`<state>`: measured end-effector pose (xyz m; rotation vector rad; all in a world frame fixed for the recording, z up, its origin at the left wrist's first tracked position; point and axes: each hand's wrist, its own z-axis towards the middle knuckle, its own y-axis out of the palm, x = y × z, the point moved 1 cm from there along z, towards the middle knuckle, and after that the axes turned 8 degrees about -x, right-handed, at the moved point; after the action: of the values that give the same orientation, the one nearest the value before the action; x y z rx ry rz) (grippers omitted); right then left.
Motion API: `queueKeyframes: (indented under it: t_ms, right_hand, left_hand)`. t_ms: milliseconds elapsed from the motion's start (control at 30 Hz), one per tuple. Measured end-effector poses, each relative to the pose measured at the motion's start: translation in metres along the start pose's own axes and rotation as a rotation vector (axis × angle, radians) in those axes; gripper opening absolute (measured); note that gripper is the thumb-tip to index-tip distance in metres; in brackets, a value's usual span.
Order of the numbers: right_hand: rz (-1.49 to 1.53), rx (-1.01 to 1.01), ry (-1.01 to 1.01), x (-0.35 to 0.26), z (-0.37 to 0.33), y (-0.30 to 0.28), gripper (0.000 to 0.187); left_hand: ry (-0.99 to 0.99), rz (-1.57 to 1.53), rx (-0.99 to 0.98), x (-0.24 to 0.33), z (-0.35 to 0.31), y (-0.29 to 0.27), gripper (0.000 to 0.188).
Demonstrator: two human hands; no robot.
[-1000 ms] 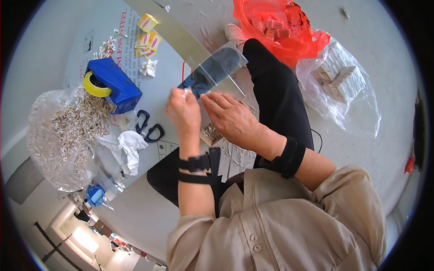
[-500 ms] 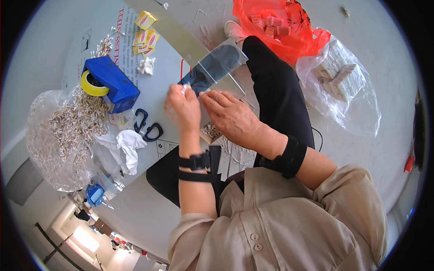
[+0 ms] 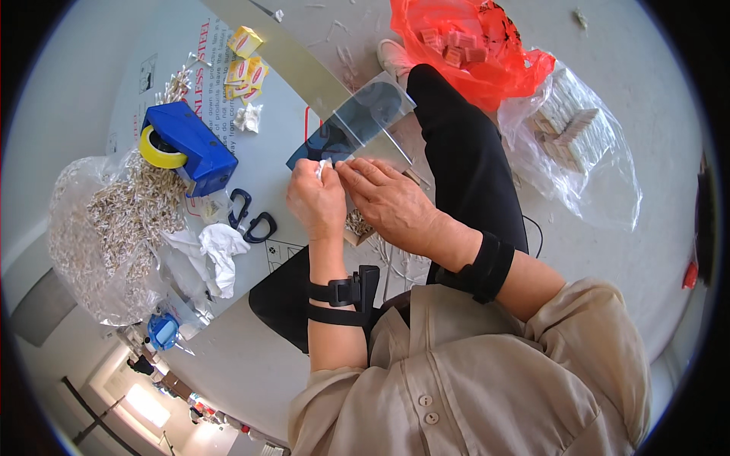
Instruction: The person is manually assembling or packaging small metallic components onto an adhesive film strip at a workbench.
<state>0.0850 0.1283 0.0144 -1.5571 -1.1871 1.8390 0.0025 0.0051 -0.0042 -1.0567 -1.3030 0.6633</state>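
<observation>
1. Toward the table's [image 3: 277, 137] near left corner, a clear bag [image 3: 68, 228] gapes, full of cotton swabs [image 3: 125, 220].
2. Beneath the right hand [image 3: 395, 204], a small box [image 3: 355, 239] holds swabs too.
3. On the floor [image 3: 646, 99], a red bag [image 3: 525, 72] holds pink packs [image 3: 456, 45].
4. The left hand [image 3: 315, 201] curls closed, pinching a white scrap [image 3: 325, 165].
5. The right lies nearly flat at the tinted sheet [image 3: 365, 121] crossing the table's right edge; whether it grips, I can't tell.
</observation>
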Motion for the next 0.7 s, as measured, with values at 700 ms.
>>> queueKeyframes:
  t_ms: [700]
  right_hand:
    - [0.006, 0.013, -0.020, -0.001, 0.001, -0.004, 0.049]
  left_hand:
    - [0.015, 0.031, 0.003, -0.006, 0.003, -0.004, 0.013]
